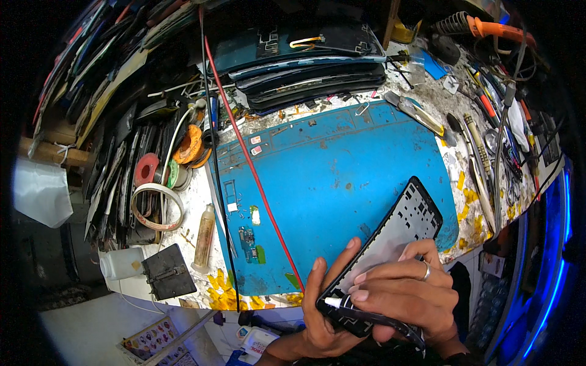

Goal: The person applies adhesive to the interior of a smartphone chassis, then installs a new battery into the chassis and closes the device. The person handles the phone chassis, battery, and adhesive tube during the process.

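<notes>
Over the near right part of the blue work mat (329, 177), I hold a phone frame (397, 229) with a black rim and a pale inner face with dark cut-outs. My left hand (317, 314) grips its lower left edge, thumb and fingers around the rim. Above the frame's lower end, my right hand (409, 293), with a ring on one finger, is closed on a dark soft tube (394, 323). The tube's white nozzle tip points left, close to the frame's lower left corner. Whether the tip touches the frame I cannot tell.
Stacked phone screens (311, 79) stand behind the mat. A small green circuit board (247, 241) lies on its left. Red cable (244, 146) and black cable cross the mat. Solder spools (192, 146), a tape roll (157, 207) and a syringe (204, 238) sit left; tweezers and tools (482, 158) right.
</notes>
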`<state>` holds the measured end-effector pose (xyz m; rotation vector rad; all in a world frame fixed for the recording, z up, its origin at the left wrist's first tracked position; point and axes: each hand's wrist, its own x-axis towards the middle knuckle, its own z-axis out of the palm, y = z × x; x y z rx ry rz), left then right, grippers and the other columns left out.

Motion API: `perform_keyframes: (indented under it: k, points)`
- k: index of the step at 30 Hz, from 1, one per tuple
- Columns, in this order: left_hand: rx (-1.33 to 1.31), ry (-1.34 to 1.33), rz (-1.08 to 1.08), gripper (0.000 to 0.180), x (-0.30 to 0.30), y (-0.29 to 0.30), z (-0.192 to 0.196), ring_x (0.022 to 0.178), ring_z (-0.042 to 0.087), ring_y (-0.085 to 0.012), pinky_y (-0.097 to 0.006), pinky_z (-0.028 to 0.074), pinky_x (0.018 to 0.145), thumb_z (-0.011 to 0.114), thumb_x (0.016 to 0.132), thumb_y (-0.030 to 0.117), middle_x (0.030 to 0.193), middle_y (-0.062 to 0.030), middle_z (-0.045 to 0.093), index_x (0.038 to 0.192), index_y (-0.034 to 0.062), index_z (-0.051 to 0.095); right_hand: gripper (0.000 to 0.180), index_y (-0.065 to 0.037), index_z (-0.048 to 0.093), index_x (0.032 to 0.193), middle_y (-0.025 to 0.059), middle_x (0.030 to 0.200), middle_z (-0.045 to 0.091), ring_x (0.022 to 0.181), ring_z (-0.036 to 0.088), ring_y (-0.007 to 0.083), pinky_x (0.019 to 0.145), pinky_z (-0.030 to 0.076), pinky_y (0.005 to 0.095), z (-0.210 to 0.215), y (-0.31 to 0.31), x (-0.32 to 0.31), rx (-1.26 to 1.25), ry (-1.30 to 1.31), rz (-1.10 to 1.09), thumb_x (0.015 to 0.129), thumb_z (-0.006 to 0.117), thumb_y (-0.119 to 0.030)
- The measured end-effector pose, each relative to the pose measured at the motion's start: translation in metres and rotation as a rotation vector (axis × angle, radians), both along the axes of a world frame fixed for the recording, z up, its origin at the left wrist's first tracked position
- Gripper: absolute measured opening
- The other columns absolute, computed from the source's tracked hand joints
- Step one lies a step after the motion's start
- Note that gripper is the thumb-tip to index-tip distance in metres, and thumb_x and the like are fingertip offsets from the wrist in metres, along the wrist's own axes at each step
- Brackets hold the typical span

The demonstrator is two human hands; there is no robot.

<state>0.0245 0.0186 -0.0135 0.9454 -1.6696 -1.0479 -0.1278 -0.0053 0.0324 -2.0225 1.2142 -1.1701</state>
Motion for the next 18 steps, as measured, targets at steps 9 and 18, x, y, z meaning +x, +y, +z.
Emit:
perform_keyframes:
  k: [9, 18]
  points:
    - [-0.046, 0.017, 0.012, 0.096, -0.0019, -0.0021, 0.0036, 0.126, 0.046, -0.0459, -0.049, 0.045, 0.101, 0.071, 0.087, 0.02, 0.138, -0.0413, 0.034, 0.144, -0.0066, -0.001, 0.038, -0.015, 0.071, 0.093, 0.0001, 0.085, 0.073, 0.085, 0.07, 0.0149, 0.072, 0.043, 0.0334, -0.0015, 0.0007, -0.0006, -0.011, 0.012, -0.013, 0.088, 0.056, -0.05]
    - [-0.044, 0.05, 0.005, 0.101, -0.0023, -0.0016, 0.0013, 0.125, 0.046, -0.047, -0.05, 0.045, 0.101, 0.074, 0.084, 0.025, 0.137, -0.0419, 0.033, 0.144, -0.0079, -0.002, 0.039, -0.015, 0.072, 0.091, 0.0004, 0.085, 0.073, 0.084, 0.07, 0.0151, 0.072, 0.043, 0.0332, -0.0024, 0.0009, -0.0005, -0.013, 0.0, -0.036, 0.087, 0.057, -0.05]
